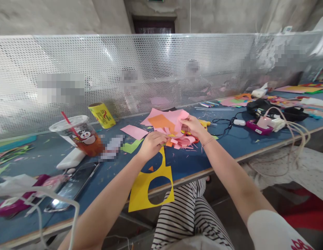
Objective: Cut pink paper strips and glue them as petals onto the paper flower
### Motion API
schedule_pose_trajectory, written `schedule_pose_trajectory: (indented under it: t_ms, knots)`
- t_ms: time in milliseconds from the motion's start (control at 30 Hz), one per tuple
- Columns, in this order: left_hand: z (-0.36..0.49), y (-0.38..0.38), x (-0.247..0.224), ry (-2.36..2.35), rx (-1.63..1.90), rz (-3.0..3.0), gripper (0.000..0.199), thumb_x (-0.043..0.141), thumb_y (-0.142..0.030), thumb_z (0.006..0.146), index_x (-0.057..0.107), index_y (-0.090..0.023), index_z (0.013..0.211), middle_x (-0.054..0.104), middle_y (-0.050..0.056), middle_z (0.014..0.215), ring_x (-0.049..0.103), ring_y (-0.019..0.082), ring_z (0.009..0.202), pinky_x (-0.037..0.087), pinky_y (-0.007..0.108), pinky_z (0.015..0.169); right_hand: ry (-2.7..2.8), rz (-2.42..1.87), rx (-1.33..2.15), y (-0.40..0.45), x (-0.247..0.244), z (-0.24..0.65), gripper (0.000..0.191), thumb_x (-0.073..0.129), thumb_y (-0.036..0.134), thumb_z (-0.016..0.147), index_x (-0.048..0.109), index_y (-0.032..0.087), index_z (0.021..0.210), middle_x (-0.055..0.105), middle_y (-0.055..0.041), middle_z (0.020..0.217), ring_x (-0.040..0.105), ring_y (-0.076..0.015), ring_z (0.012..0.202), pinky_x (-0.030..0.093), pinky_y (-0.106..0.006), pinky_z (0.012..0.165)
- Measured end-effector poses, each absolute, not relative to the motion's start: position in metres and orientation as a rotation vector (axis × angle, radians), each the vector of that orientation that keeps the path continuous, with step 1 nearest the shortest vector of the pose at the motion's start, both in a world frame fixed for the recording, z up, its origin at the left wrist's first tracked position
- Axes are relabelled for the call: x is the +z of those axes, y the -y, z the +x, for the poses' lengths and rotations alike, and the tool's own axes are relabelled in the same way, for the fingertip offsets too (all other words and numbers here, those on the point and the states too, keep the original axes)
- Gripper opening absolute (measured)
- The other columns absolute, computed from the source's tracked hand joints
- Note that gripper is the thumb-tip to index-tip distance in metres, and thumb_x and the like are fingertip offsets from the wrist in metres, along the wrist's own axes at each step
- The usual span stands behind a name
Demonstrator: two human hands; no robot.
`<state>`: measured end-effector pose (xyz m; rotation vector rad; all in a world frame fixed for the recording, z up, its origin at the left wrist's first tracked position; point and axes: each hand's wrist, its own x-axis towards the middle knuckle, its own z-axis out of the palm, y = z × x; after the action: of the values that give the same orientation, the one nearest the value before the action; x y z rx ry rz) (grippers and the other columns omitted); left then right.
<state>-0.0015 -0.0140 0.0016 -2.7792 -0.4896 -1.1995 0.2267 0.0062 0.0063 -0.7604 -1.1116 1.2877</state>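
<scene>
My right hand (194, 127) is closed on the edge of a pink paper piece (184, 115) above a pile of scraps. My left hand (153, 145) has its fingers drawn together at the pile's near left side; what they pinch, if anything, is too small to tell. Within the pile lie an orange paper piece (161, 122) and curled pink paper strips (184, 141). Red-handled scissors (195, 139) are partly hidden under the strips. Below my left hand, a yellow sheet (140, 194) with round holes cut out hangs over the table's front edge.
A clear drink cup (90, 140) with a red straw, a yellow can (102, 116) and a phone (73, 187) stand or lie at left. Cables and a black bag (265, 107) are at right. A perforated metal screen (161, 69) runs along the back of the blue table (223, 149).
</scene>
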Motion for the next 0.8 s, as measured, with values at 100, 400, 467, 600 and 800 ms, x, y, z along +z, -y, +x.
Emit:
schedule_pose_trajectory:
  t_ms: [100,400,467,600,800]
  knots:
    - [-0.002,0.014,0.001,0.435,-1.217,-2.731,0.017,0.047,-0.01,0.08,0.059,-0.02,0.073,0.071,0.005,0.091,0.065,0.016,0.089,0.05,0.033,0.077,1.074,-0.729,1.161,-0.007,0.007,0.225,0.027,0.071,0.03,0.062,0.059,0.021,0.084,0.065,0.0007,0.076,0.063,-0.0139,0.07,0.052,-0.029,0.067]
    - [-0.003,0.013,0.001,0.537,-1.208,-2.656,0.018,0.047,-0.007,0.077,0.06,-0.02,0.073,0.071,0.005,0.089,0.065,0.016,0.088,0.05,0.034,0.078,1.345,-0.736,1.07,0.004,0.009,0.217,0.019,0.073,0.027,0.059,0.063,0.02,0.073,0.065,0.0014,0.074,0.061,-0.0133,0.074,0.052,-0.028,0.072]
    - [-0.004,0.012,0.0,0.589,-1.238,-2.651,0.019,0.047,-0.006,0.075,0.06,-0.02,0.074,0.071,0.005,0.088,0.064,0.017,0.087,0.05,0.034,0.078,1.398,-0.684,1.184,0.009,0.01,0.218,0.019,0.071,0.031,0.064,0.064,0.019,0.076,0.067,0.0006,0.077,0.063,-0.0134,0.075,0.052,-0.03,0.075]
    - [-0.002,0.012,-0.003,0.814,-1.333,-2.608,0.014,0.051,-0.01,0.073,0.061,-0.02,0.077,0.069,0.005,0.082,0.063,0.016,0.077,0.05,0.03,0.069,1.451,-0.63,1.308,0.013,0.01,0.223,0.02,0.067,0.034,0.07,0.066,0.019,0.082,0.068,-0.001,0.079,0.064,-0.0138,0.074,0.052,-0.029,0.072]
    - [0.004,0.017,-0.001,1.165,-1.476,-2.573,0.011,0.06,-0.02,0.071,0.064,-0.02,0.082,0.068,0.003,0.077,0.062,0.016,0.069,0.049,0.027,0.063,1.373,-0.633,1.278,0.004,0.007,0.224,0.017,0.07,0.033,0.067,0.065,0.018,0.073,0.065,0.0013,0.069,0.06,-0.0103,0.063,0.047,-0.021,0.057]
